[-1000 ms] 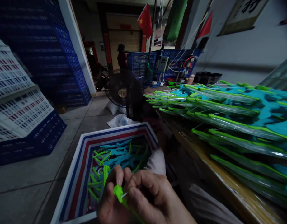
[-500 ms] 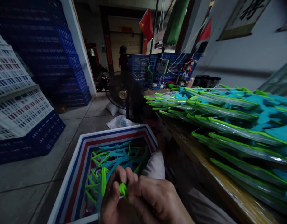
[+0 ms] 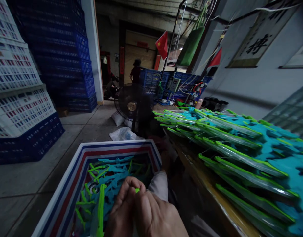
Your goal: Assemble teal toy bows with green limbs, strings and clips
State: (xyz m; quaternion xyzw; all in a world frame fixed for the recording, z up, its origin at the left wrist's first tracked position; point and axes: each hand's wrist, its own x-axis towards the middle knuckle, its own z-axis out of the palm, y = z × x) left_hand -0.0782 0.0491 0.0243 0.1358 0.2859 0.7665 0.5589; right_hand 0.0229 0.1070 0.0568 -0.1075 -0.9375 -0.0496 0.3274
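Note:
My left hand (image 3: 125, 205) and my right hand (image 3: 157, 210) meet at the bottom centre, over the near side of a striped box. Both are closed, fingertips pressed together around a small bright green plastic piece (image 3: 137, 190). Only its tip shows; the fingers cover the rest. Just left of my left hand, a long green plastic strip (image 3: 100, 207) stands up; I cannot tell whether it joins the held piece. Inside the box (image 3: 83, 154), which has a white rim and red, white and blue stripes, lie turquoise plastic parts (image 3: 119, 166) and green plastic parts.
On the right, a table (image 3: 203, 177) bears stacked turquoise pieces with green edges (image 3: 240, 151). A fan (image 3: 131, 106) stands beyond the box. White crates (image 3: 25, 108) and blue crates (image 3: 80, 62) are piled left. A person (image 3: 135, 72) stands at the back.
The view has tilted up and shifted. My hands have closed in tighter, so less of the green piece shows between the fingers. The long green strip beside my left hand shows more fully.

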